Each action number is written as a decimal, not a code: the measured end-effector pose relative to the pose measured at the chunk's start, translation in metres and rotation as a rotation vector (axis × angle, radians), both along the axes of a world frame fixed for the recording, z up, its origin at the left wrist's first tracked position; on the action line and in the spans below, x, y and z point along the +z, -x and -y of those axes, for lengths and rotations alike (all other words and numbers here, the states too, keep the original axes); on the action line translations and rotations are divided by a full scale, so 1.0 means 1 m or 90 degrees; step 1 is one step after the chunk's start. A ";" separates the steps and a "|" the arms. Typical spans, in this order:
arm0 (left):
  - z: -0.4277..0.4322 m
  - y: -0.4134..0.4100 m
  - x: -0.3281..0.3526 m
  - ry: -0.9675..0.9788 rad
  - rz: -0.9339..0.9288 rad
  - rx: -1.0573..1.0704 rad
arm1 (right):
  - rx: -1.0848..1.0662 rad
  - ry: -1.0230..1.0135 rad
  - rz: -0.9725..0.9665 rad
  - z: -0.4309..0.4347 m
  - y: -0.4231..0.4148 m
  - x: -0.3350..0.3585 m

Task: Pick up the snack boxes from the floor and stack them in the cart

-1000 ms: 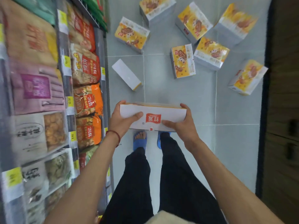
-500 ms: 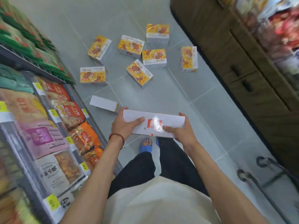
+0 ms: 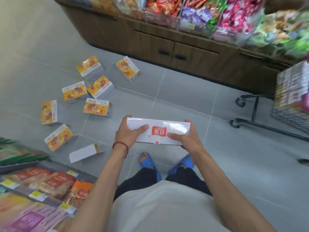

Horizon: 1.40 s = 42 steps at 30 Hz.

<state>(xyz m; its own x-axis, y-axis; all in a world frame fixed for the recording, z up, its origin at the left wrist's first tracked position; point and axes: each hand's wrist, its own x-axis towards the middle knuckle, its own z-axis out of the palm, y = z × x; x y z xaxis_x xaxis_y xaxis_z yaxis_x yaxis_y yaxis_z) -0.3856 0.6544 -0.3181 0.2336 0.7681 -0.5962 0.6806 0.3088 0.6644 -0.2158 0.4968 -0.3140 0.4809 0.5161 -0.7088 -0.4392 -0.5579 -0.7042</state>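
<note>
I hold the white snack box point(image 3: 158, 131) at frame centre, above the floor point(image 3: 184, 97). My left hand point(image 3: 127, 137) and right hand point(image 3: 188, 139) grip its ends, fingers wrapped round, thumbs on top. I'd keep it level, swing toward the cart point(image 3: 284, 118) at the right edge, and set it squarely.

L hand point(image 3: 128, 135): grips L end of white snack box point(image 3: 168, 125); thumb flat across top face, fingers curled round far corner.
R hand point(image 3: 188, 139): grips R end of same box; thumb on top face, fingertips at far corner.
Arms: both bare, stretched fwd & down, converging on box.
L wrist: red cord bracelet point(image 3: 120, 145).
Box pose: approx. level, held at mid-body front.
</note>
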 end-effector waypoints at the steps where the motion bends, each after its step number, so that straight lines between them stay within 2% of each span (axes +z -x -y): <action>1: 0.007 -0.018 0.002 0.002 0.001 -0.020 | -0.024 -0.001 0.000 0.013 -0.013 0.001; 10: 0.090 -0.179 0.014 0.015 0.030 -0.164 | -0.202 -0.038 0.005 0.133 -0.127 0.013; 18: 0.147 -0.309 0.028 0.011 0.085 -0.316 | -0.395 -0.048 0.097 0.209 -0.207 0.021; 22: 0.169 -0.375 0.037 0.007 0.127 -0.373 | -0.458 -0.037 0.140 0.229 -0.251 0.021; 31: 0.194 -0.542 0.034 0.026 0.205 -0.414 | -0.591 -0.005 0.263 0.250 -0.389 0.032; 38: 0.205 -0.672 0.041 -0.012 0.209 -0.460 | -0.640 0.007 0.297 0.263 -0.496 0.046; 42: 0.218 -0.726 0.040 0.006 0.200 -0.473 | -0.652 0.002 0.296 0.277 -0.546 0.046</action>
<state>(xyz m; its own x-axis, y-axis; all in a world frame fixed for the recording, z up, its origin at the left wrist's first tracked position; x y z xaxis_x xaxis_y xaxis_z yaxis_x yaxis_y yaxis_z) 0.3403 0.4360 -0.2780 0.8393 0.3408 -0.4236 0.4920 -0.1447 0.8585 0.3300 0.2202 -0.2681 0.8949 -0.2760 -0.3506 -0.3865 -0.0871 -0.9182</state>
